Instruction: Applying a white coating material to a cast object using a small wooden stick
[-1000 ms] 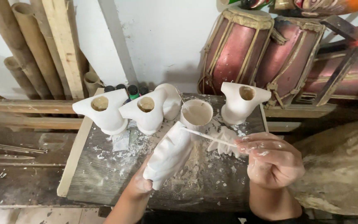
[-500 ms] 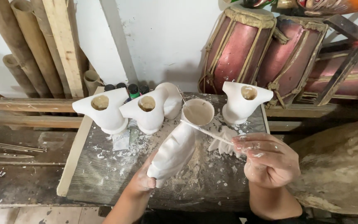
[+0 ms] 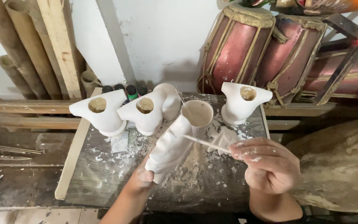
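My left hand (image 3: 142,179) grips the lower end of a long white ridged plaster piece (image 3: 171,147), held tilted over the board. My right hand (image 3: 268,166), dusted white, pinches a thin white stick (image 3: 206,143) whose tip touches the piece's upper side. Just behind the piece stands a round cup of beige paste (image 3: 197,113).
Three white vase-like casts (image 3: 102,112) (image 3: 148,111) (image 3: 243,101) stand on the dusty grey board (image 3: 212,186), with small paint bottles (image 3: 131,91) behind. Two red drums (image 3: 266,49) lean at the back right, bamboo poles (image 3: 17,45) at the back left, and a rough stone block (image 3: 336,166) sits right.
The plaster piece has swung slightly so its upper end sits nearer the cup. My right hand has shifted a little, keeping the stick against the piece.
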